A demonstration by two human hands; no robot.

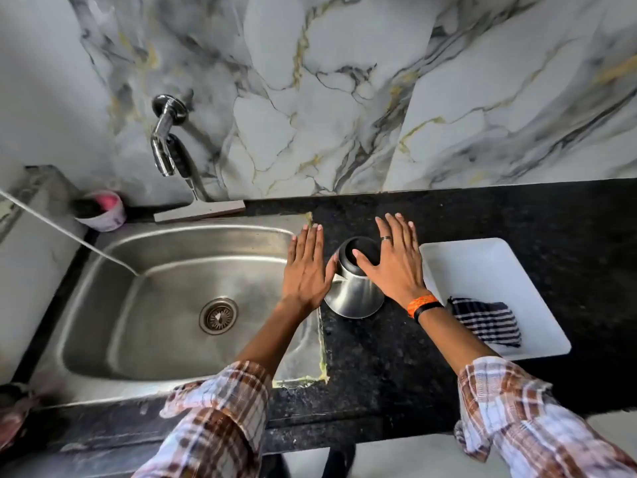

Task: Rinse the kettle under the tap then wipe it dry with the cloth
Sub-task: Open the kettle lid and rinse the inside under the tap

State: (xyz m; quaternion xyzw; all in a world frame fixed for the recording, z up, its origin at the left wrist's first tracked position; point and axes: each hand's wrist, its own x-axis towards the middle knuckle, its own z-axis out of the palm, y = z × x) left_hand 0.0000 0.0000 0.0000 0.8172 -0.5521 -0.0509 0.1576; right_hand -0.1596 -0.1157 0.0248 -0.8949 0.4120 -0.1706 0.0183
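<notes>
- Kettle, a steel body with a black lid, stands upright on the black granite counter, just right of the sink's flat rim.
- Left hand is flat, fingers straight and spread, hovering palm down at the kettle's left side; its thumb lies against the steel wall, gripping nothing.
- Right hand, a dark ring on one finger, is likewise spread wide and flat, its thumb reaching across the black lid; whether the palm touches the kettle cannot be told.
- Orange and black bands circle the right wrist; both arms wear rolled plaid sleeves.
- Cloth, dark with white stripes, lies crumpled in the near corner of a white tray, just right of the kettle.
- Steel sink lies to the left, its round drain uncovered.
- Chrome tap juts from the marble-pattern wall above the basin.
- Small pink-and-white tub sits at the sink's far left corner, beside a squeegee leaning at the wall.
</notes>
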